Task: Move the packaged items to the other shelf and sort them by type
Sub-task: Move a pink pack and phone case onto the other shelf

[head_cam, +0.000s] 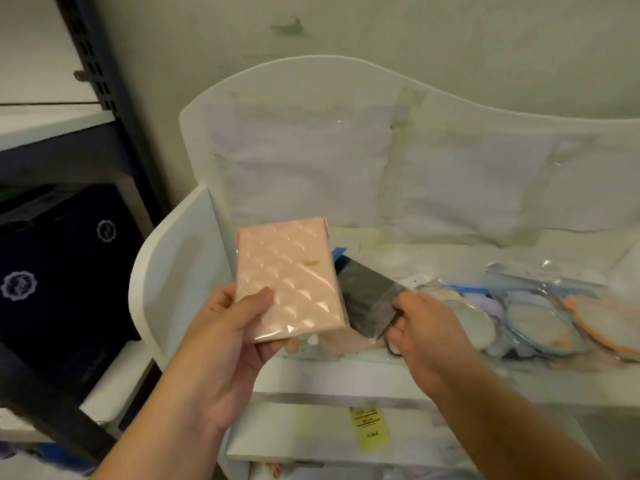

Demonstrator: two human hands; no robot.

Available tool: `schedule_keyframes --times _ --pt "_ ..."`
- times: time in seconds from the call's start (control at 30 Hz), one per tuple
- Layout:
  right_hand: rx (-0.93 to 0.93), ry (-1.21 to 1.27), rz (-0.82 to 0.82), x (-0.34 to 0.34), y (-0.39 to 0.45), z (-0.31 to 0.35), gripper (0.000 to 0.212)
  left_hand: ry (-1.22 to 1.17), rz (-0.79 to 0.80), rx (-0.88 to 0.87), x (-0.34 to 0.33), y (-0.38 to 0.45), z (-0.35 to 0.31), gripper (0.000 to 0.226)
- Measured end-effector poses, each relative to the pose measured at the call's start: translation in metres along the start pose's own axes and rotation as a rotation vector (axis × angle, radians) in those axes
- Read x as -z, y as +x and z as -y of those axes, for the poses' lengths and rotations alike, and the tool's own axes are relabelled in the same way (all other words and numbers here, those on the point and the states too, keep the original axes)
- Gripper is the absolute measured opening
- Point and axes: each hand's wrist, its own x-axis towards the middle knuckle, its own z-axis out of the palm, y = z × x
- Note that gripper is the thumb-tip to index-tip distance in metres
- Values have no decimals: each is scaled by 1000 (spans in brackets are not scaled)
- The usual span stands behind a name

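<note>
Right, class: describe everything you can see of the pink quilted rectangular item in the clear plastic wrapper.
The pink quilted rectangular item in a clear plastic wrapper is flat, with rows of glossy, scallop-shaped padding that catch the light. A small gold mark sits near its right edge, and a red strip shows at the wrapper's top right corner. It is held upright, slightly tilted, above the left end of the white shelf. The left hand grips its lower left corner, thumb on the front. Behind its right edge lies a dark packaged item, pinched by the right hand.

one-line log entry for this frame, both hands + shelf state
left hand: holds pink quilted pack | right hand: pinches dark pack | white shelf: round packaged items still on it
</note>
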Motion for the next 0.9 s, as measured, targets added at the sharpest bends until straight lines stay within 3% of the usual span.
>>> schedule_keyframes --times 0.13,0.27,0.57,0.9 --pt "-148 394 80 51 -34 25 31 28 66 39 -37 -14 19 16" --pt "-156 576 65 118 -74 45 34 33 149 89 -86 -33 50 21" --pt "122 789 -209 293 -187 81 28 -53 217 280 -223 -144 134 17" --pt "260 855 -401 478 -306 120 30 24 397 415 -343 -268 249 24"
